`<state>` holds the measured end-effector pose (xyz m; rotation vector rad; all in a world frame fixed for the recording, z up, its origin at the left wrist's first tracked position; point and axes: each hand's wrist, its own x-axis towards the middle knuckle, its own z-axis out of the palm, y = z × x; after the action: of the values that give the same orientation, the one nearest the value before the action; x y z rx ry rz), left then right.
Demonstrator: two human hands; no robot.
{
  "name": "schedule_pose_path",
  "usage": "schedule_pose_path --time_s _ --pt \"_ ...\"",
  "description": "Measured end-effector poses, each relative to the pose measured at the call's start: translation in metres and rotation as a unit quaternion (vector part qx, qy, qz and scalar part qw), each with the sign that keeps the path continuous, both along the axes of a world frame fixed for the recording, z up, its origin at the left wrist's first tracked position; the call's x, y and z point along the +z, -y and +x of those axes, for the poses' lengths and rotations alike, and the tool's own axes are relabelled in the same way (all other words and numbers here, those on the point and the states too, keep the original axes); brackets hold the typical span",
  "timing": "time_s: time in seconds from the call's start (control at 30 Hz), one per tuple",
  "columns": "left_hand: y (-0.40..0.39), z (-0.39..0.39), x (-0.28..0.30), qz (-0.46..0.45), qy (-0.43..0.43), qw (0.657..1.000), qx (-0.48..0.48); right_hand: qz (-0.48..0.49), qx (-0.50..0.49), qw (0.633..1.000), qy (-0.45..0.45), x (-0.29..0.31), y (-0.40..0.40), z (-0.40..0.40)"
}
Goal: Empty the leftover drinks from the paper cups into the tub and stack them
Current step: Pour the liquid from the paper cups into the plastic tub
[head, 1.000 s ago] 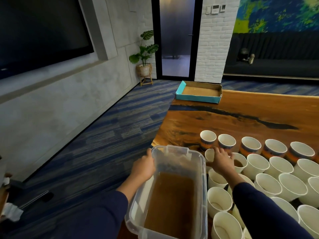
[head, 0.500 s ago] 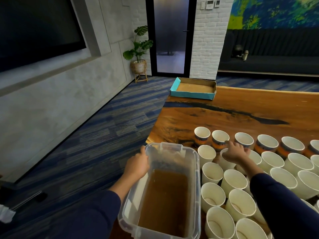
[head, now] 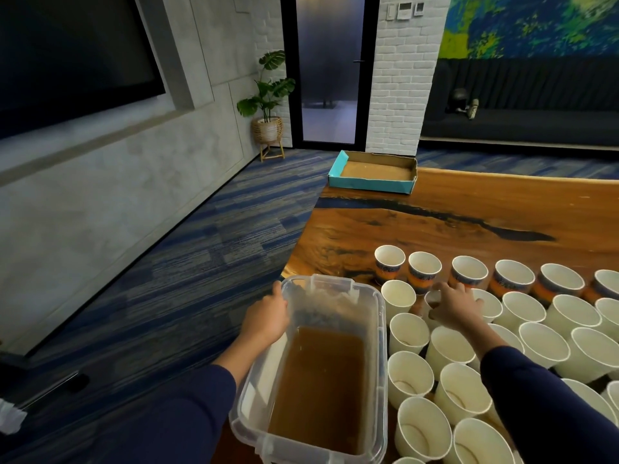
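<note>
tub (head: 380, 333): clear plastic, rectangular with rounded corners and clip latches on the short ends; hangs partly off the table's near-left corner. I see it about half full of brown liquid, so I judge a good many pours are done.
left hand (head: 266, 318): mine, fingers curled round the tub's far-left rim, bracing it.
right hand (head: 455, 308): reaching into the second row, fingers spread and bent down over a small cup (head: 432, 298) that seems to have brown drink in it. Cup is mostly covered by the hand, so I cannot tell if it's gripped or only touched.
paper cups (head: 462, 395): dozens, upright, packed rim to rim just right of the tub. White, tapered, matte paper with rolled rims.
far row (head: 514, 279): cups with orange and blue printed bands.
stack: none visible anywhere. My read: stacking not started, or it's out of view.
left to do: near cups look nearly dry, only faint residue at the bottom; most of the field still needs nesting.
table (head: 469, 209): glossy live-edge wood slab with a dark resin seam.
cardboard tray (head: 373, 172): teal outside, shallow, at the far corner.
</note>
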<state>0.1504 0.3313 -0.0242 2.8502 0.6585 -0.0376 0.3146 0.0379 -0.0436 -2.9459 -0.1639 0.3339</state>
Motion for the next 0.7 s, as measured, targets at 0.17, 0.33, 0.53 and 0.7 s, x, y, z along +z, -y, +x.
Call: schedule_pose_path --time_s 0.17,0.33,0.53,0.7 --pt "0.000 -0.002 0.002 -0.001 0.007 1.000 -0.004 0.036 -0.008 0.999 0.023 0.020 -0.002 -0.005" --pt "0.001 -0.002 0.002 -0.045 0.027 0.999 0.004 0.068 -0.006 0.995 0.076 0.062 -0.011 -0.005" --pt "0.005 -0.004 0.017 0.019 0.057 0.998 -0.033 0.083 0.033 0.983 0.158 0.124 -0.023 -0.012" --pt "0.028 -0.002 0.055 -0.064 0.118 0.987 -0.085 0.103 0.104 0.970 0.195 0.171 -0.046 -0.039"
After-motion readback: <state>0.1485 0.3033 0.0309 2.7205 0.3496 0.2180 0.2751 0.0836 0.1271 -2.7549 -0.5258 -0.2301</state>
